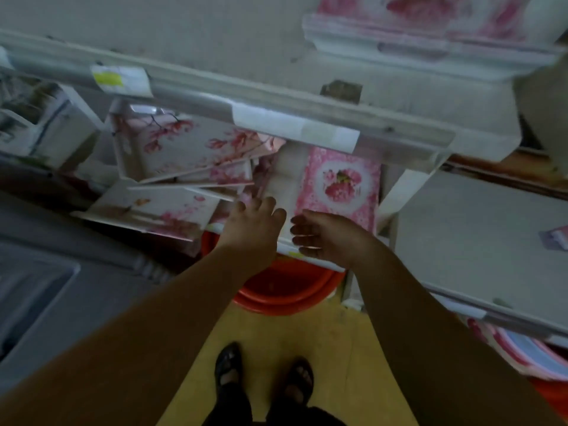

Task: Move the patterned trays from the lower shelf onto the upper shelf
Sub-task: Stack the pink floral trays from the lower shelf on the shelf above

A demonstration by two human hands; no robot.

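Note:
On the lower shelf (310, 256) lies a pink tray with a rose oval (339, 186), and left of it a tilted pile of white trays with pink blossom prints (178, 149). My left hand (252, 226) reaches in at the shelf's front, fingers spread, fingertips at the white rim beside the pink tray. Just right of it, my right hand (322, 236) hovers over the shelf edge, fingers curled and apart, empty. On the upper shelf (276, 99), at the top right, more pink patterned trays (430, 13) rest in a stack.
Orange basins (285, 290) sit under the lower shelf on the yellow floor. A grey bin (46, 287) stands at the left, a white shelf board (476, 235) at the right. White boxes (40, 118) fill the left of the lower level. My feet (264, 379) are below.

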